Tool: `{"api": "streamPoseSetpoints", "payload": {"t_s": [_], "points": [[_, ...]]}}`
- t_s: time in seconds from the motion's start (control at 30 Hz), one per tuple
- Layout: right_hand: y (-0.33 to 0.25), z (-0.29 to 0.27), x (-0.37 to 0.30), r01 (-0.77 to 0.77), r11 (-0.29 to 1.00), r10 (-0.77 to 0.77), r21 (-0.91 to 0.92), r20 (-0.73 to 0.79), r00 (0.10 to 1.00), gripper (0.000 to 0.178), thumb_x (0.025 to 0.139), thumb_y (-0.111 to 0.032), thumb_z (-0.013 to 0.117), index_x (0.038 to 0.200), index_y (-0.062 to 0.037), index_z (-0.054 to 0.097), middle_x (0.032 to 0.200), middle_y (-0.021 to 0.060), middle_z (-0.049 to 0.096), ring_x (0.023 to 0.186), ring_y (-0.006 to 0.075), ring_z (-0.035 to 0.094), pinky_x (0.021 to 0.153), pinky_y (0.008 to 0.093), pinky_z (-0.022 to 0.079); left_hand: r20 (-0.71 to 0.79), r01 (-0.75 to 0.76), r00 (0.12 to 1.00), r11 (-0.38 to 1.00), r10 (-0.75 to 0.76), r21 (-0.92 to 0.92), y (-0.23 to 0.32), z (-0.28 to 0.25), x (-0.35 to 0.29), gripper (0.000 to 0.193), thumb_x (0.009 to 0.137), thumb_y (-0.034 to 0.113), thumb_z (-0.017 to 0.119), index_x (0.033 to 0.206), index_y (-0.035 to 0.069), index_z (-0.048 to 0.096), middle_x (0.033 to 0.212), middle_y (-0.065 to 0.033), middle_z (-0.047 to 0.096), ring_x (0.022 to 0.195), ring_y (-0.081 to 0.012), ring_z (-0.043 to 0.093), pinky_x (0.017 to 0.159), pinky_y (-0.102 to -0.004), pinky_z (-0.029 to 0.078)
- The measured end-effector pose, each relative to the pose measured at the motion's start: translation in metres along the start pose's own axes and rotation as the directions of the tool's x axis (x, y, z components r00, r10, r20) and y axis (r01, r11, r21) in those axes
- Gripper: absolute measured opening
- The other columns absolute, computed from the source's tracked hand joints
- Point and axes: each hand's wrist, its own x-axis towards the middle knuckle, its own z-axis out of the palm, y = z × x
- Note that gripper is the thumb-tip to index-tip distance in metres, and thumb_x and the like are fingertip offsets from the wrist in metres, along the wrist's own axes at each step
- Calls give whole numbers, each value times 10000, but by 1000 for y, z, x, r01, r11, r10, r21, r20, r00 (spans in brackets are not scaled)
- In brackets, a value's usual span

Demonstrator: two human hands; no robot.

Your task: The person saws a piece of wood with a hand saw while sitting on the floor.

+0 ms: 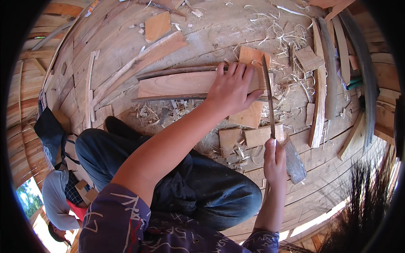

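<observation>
A long wooden board [177,83] with dark bark-like edges lies across smaller blocks on the plank floor. Over its right part, my left hand [234,86] bears down, fingers bent over the far edge and thumb toward the near side. My right hand [275,160] is closed around the handle of a long, narrow-bladed tool [268,92]. Its blade, seen nearly edge-on, points away from me and crosses the board's right end, just right of my left hand. Whether it is a saw or a knife, I cannot tell. Orange-brown wood blocks [249,116] show under the board.
Wood shavings [274,33] litter the floor around the board. Offcuts [258,135] and a bark-sided chunk [294,160] lie near my right hand. Long strips [319,92] lie at the right, another plank [141,63] at the left. A person [63,202] is at the lower left.
</observation>
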Motion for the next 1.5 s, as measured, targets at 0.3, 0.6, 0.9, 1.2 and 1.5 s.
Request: {"api": "streamPoseSetpoints", "payload": {"t_s": [0.3,0.6,0.9,1.2,1.5], "points": [[-15,3,23,41,998,-44,-45,-63,997,489,1040,-373,407,850,61,530,645,206,487,603,316,440,612,440,389,0,17,1000,999,-17,-43,0,0,3,624,896,492,573,1238,-23,495,1107,-163,559,1080,-297,521,978,-470,319],[-7,10,5,63,997,-65,-38,-44,997,488,1041,-379,409,845,55,518,621,181,454,590,303,429,586,423,375,-52,0,999,1000,0,-15,-1,3,0,627,905,502,559,1237,-28,511,1100,-162,571,1088,-295,523,980,-469,322],[-28,16,38,211,972,-225,-104,-160,961,515,1041,-391,403,809,56,511,608,193,449,566,278,400,563,423,365,-43,-3,999,1000,2,-23,-1,3,-1,630,904,514,555,1236,-19,503,1131,-160,564,1102,-292,518,983,-467,322],[-7,10,18,81,997,-82,-11,-93,992,515,1044,-386,394,788,50,489,598,149,422,582,225,374,554,415,353,-19,4,1000,1000,-4,2,-1,4,0,650,910,525,538,1269,-14,489,1151,-153,556,1117,-285,510,993,-471,316],[-17,5,21,54,996,-59,-72,-76,995,508,1039,-386,407,866,71,543,633,199,481,589,311,410,579,440,370,31,20,999,1000,-20,-11,-2,3,1,646,903,521,549,1260,-14,492,1155,-156,558,1119,-290,512,988,-468,321]]}}
